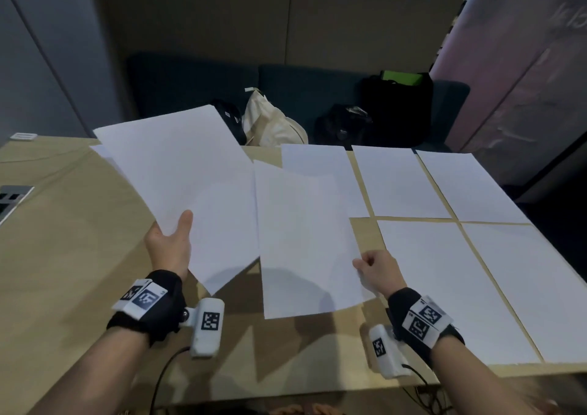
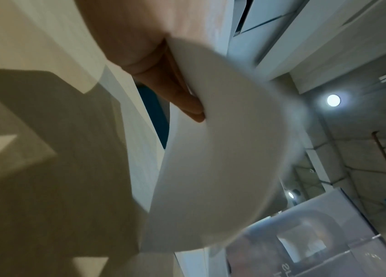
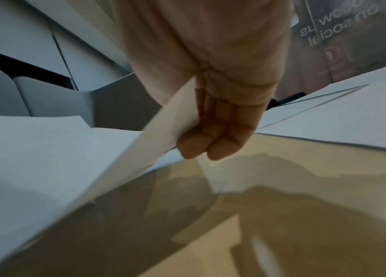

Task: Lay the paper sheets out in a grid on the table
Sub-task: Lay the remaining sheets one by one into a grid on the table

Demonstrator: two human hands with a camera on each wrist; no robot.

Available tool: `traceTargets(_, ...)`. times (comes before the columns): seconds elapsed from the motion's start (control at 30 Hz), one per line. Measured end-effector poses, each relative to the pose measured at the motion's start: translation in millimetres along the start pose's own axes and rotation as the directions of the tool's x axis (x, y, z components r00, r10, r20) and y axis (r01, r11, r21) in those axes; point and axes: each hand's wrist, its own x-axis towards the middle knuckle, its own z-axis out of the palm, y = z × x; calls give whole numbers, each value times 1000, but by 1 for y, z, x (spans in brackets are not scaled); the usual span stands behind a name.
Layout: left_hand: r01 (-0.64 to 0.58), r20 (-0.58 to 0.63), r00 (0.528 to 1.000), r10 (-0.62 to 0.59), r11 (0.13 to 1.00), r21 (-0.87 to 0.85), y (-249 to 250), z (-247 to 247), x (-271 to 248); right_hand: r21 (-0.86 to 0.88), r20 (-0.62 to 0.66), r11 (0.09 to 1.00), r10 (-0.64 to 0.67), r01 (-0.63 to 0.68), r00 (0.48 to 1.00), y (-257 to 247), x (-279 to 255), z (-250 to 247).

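Observation:
My left hand (image 1: 171, 240) holds a stack of white sheets (image 1: 187, 176) above the table's left half, thumb on top and fingers (image 2: 187, 101) underneath the stack (image 2: 223, 159). My right hand (image 1: 374, 271) pinches the near right corner of a single white sheet (image 1: 305, 233), lifted and tilted over the table's middle; the wrist view shows its fingers (image 3: 211, 142) curled under that sheet (image 3: 68, 159). Several sheets lie flat in rows on the right: three in the far row (image 1: 320, 173) (image 1: 397, 182) (image 1: 463, 186) and two nearer (image 1: 444, 287) (image 1: 533, 287).
The light wooden table (image 1: 63, 256) has a grey socket panel (image 1: 12, 198) at its left edge. Behind it a dark sofa (image 1: 197, 81) carries a cream tote bag (image 1: 273, 125) and black bags (image 1: 397, 103). The table's near edge runs below my wrists.

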Motion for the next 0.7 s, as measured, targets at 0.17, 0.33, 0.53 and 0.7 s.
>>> traceTargets(0.17, -35, -113, 993, 31, 999, -33, 8, -12, -8, -57, -32, 995, 74, -76, 997, 34, -25, -4)
traceTargets(0.33, -17, -156, 988, 7, 998, -65, 16, -22, -23, -98, -33, 990, 102, -105, 994, 52, -44, -6)
traceTargets(0.53, -12, -119, 993, 6, 999, -52, 11, -23, -42, -120, -30, 983, 135, -138, 990, 68, -58, -9)
traceTargets(0.7, 20, -76, 997, -23, 999, -37, 1, -24, -50, -215, -17, 963, 160, -160, 987, 73, -67, -13)
